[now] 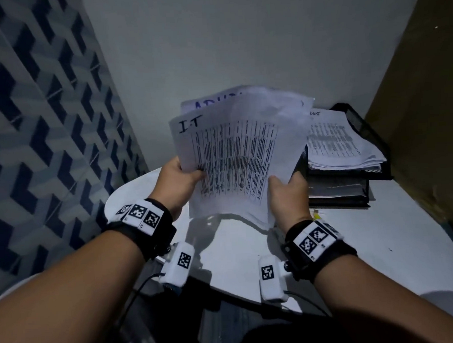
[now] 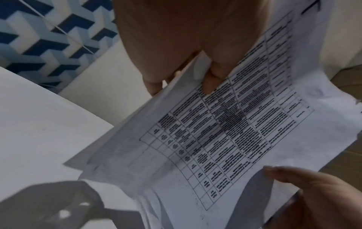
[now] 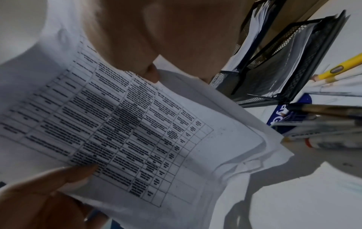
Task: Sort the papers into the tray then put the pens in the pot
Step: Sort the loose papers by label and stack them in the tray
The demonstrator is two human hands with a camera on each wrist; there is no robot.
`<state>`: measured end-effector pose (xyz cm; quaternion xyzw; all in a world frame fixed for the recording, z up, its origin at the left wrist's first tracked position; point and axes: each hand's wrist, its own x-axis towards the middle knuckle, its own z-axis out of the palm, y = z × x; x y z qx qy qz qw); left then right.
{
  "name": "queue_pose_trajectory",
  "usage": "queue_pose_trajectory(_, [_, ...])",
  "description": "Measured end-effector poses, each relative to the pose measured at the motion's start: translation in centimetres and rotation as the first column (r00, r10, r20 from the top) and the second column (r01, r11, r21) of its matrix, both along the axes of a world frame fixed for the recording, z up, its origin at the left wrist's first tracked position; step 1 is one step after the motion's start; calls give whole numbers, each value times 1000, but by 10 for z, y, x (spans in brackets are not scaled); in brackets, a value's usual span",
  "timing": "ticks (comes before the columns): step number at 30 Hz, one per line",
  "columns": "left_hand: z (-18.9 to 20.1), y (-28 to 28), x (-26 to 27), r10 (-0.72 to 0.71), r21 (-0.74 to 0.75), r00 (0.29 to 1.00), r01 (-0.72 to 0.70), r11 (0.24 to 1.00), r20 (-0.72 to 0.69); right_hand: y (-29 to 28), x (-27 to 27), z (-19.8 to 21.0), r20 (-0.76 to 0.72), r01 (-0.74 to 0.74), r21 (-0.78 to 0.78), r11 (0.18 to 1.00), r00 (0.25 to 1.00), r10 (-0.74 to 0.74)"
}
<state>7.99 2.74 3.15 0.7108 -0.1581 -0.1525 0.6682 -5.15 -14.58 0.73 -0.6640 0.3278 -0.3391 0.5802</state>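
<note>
Both hands hold a loose sheaf of papers [image 1: 235,157] up above the white table [image 1: 232,252]. The top sheet bears a printed grid and a handwritten "I.T"; a sheet with blue lettering shows behind it. My left hand [image 1: 183,178] pinches the left edge, its thumb [image 2: 211,80] lying on the print. My right hand [image 1: 287,191] grips the lower right corner, thumb [image 3: 150,74] on top. A black mesh tray [image 1: 370,135] with stacked tiers stands to the right, and printed sheets [image 1: 336,142] lie in its top tier. Several pens [image 3: 323,124] lie beyond the tray [image 3: 305,58].
A blue and white tiled wall [image 1: 34,129] runs along the left, a plain wall behind. A brown board [image 1: 426,108] stands at the right, close to the tray. A yellow pen [image 3: 340,68] and a blue printed object [image 3: 282,114] lie by the pens.
</note>
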Motion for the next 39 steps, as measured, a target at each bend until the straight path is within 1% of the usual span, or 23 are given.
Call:
queue_pose_trajectory(2, [-2,5,0,-35,30,999,35,999,-23,1,-3,-4,5,-43,8,999,999,43])
queue_pose_trajectory(4, [-3,8,1,-56,59,998,58,997,-26,1,-6,-6,-4,-54,30,998,999,54])
queue_pose_trajectory(6, [-4,8,3,-55,55,998,56,997,-16,-1,-8,-8,14,-45,50,998,999,45])
queue_pose_trajectory(9, [-2,4,2,-15,14,1000,15,1000,-23,-1,-7,-6,32,-74,81,994,997,72])
queue_pose_trajectory(12, [1,3,-2,-18,24,1000,19,1000,-16,-4,-5,-5,40,-95,75,993,995,92])
queue_pose_trajectory(14, [2,3,-3,-34,39,999,34,999,23,-4,-5,-5,19,-113,63,992,994,112])
queue_pose_trajectory(18, [2,2,-4,-28,50,999,27,998,31,-4,-7,-3,9,-197,77,977,980,197])
queue_pose_trajectory(21, [2,-3,-7,-51,81,997,46,996,61,-6,-8,-1,-17,-252,83,964,967,254])
queue_pose_trajectory(27, [4,-11,-8,-24,88,997,18,996,67,-13,-6,-6,-55,-237,52,970,969,240])
queue_pose_trajectory(29, [3,-13,-8,-18,99,997,11,995,73,-16,-4,-11,-82,-254,80,964,962,260])
queue_pose_trajectory(31, [-1,-14,-5,-4,129,996,-8,992,95,-20,-2,-19,-149,-269,132,954,946,287])
queue_pose_trajectory(32, [-2,-14,-5,7,144,995,-21,989,100,-20,-2,-23,-183,-265,158,951,939,292])
queue_pose_trajectory(34, [0,-15,-5,25,137,995,-39,990,98,-22,-4,-33,-222,-212,187,959,942,251])
queue_pose_trajectory(37, [9,-17,-5,69,52,992,-74,996,104,-26,-14,-40,-262,-102,234,967,951,164])
queue_pose_trajectory(39, [16,-16,-4,123,-18,990,-122,992,75,-30,-22,-47,-275,-43,282,958,954,123])
